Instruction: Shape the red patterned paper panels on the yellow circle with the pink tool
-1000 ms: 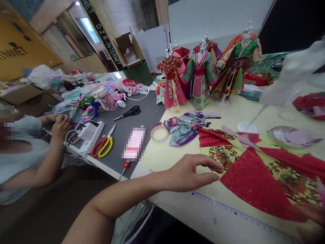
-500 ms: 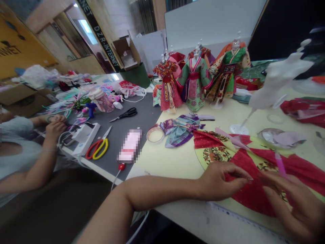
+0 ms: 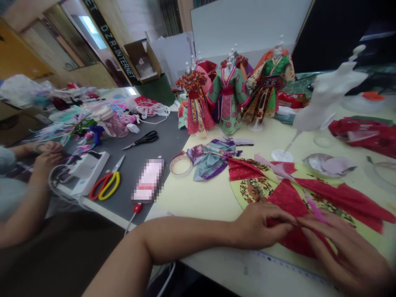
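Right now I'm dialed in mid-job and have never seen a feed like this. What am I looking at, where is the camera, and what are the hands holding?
There is no machine here: the camera sits on a person's head and looks down at their bare hands. The left hand and right hand meet on a red and yellow patterned cloth spread on the pale table, pinching it. The right hand also holds a thin pink stick. Behind stand three dressed dolls and a bare white mannequin. To the left lie a tape roll, black scissors and red and yellow scissors. The hands at far left belong to another person.
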